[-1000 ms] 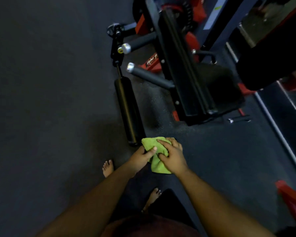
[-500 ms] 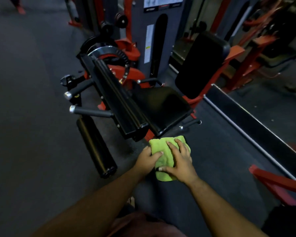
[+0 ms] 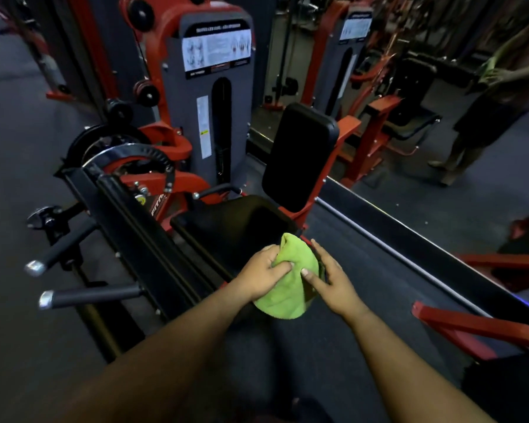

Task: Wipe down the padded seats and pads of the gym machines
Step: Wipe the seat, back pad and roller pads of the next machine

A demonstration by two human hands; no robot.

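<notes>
A green cloth [image 3: 290, 282] is bunched between both hands in front of a red and black leg machine. My left hand [image 3: 263, 274] grips the cloth's left side, thumb on top. My right hand [image 3: 327, 277] rests against its right side, index finger pressed on it, other fingers spread. Just beyond the cloth lies the machine's black padded seat [image 3: 239, 224], with its upright black back pad [image 3: 300, 157] behind. The cloth hovers at the seat's near right corner; whether it touches the seat is unclear.
A black arm [image 3: 141, 239] with two grey-capped handles [image 3: 71, 296] juts out at left. The weight stack tower [image 3: 214, 87] stands behind. A mirror [image 3: 440, 163] at right reflects machines and a person. Red frame bars [image 3: 471, 328] lie at lower right. Dark floor is at left.
The view has tilted up from the floor to the whole machine. Both hands with the cloth have come up to the seat's near corner, and my right fingers have spread off the cloth.
</notes>
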